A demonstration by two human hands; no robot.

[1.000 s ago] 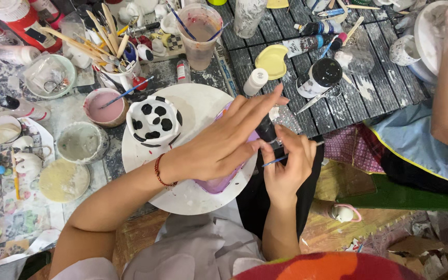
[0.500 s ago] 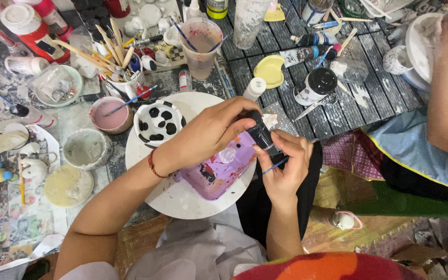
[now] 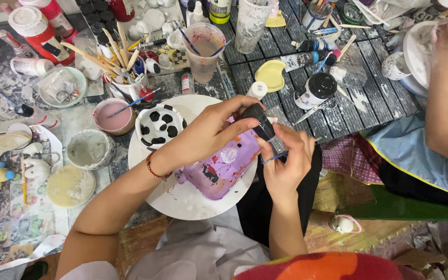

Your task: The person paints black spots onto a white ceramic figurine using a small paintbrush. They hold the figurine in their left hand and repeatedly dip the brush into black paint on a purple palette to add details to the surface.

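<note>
My left hand (image 3: 211,129) reaches across a white round board (image 3: 182,199) and pinches the black cap of a small paint bottle (image 3: 262,123). My right hand (image 3: 286,163) grips the bottle's body from below and also holds a thin blue-handled brush (image 3: 270,158). Under both hands lies a purple paint-stained tray (image 3: 219,173). A white ceramic dish with black spots (image 3: 159,126) sits on the board just left of my left hand. A red bracelet circles my left wrist.
A pink paint bowl (image 3: 112,115) with a brush, a grey bowl (image 3: 87,149), a cup of sticks and brushes (image 3: 125,72), a plastic water cup (image 3: 203,46) and paint bottles (image 3: 315,91) crowd the table. Another person's arm (image 3: 442,98) works at a white plate on the right.
My left hand moved from lying flat over the board to pinching the bottle's cap, uncovering the purple tray. The view shifted slightly.
</note>
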